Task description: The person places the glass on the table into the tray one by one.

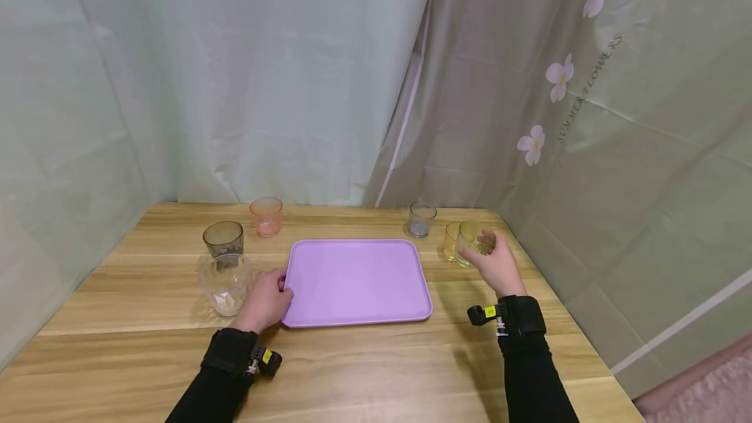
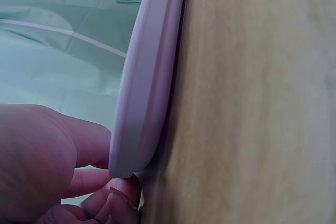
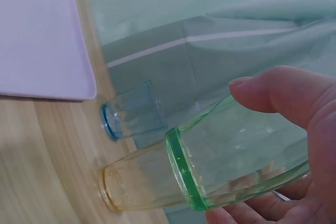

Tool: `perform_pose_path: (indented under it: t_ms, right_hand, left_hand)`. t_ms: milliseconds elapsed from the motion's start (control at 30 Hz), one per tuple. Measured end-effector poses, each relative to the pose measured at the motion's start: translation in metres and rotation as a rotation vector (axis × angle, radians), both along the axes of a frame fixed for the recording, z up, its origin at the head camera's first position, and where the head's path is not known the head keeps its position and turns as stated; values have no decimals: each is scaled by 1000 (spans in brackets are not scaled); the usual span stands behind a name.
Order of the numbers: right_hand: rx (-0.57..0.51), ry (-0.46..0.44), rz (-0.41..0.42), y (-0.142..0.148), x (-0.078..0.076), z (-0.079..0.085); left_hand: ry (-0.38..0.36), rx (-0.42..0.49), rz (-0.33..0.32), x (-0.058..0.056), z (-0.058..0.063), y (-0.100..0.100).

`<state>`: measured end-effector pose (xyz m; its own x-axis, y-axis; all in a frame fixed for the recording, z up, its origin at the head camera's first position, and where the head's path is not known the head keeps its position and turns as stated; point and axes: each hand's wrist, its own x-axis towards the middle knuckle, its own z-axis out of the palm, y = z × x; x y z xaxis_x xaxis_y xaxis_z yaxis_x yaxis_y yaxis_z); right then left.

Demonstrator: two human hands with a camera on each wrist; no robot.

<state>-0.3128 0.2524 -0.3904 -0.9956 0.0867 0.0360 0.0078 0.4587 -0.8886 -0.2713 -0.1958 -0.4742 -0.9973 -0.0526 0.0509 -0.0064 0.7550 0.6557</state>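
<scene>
At the left edge of a purple rectangular tray (image 1: 358, 282), my left hand (image 1: 264, 299) pinches the rim between thumb and fingers. The left wrist view has the tray's side (image 2: 144, 77) seen edge-on, with curled fingers (image 2: 123, 203) by its corner. My right hand (image 1: 502, 269) grips a green clear glass (image 1: 466, 254), thumb on one side and fingers round the other. In the right wrist view that glass (image 3: 231, 156) appears tilted, its base off the table. A yellow glass (image 1: 450, 243) stands just behind it, and a bluish-grey glass (image 1: 421, 220) farther back.
Left of the tray stand a clear glass (image 1: 226, 292), a dark grey-brown glass (image 1: 223, 235) and a pink glass (image 1: 267, 217). The clear glass is close to my left hand. Curtains (image 1: 282, 83) hang behind and beside the wooden table (image 1: 352, 371).
</scene>
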Motion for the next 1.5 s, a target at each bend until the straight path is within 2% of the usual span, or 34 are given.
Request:
perform_pose_path:
  t_ms: [467, 800, 1167, 1500]
  right_hand:
    - [12, 37, 17, -8, -6, 13]
    - [24, 21, 18, -12, -10, 16]
    - [7, 29, 33, -20, -17, 21]
    - [-19, 32, 64, -28, -20, 26]
  left_hand:
    - [-14, 6, 7, -2, 1, 0]
    - [5, -1, 10, 0, 2, 1]
    - [-13, 3, 13, 2, 2, 1]
    - [25, 4, -1, 1, 2, 1]
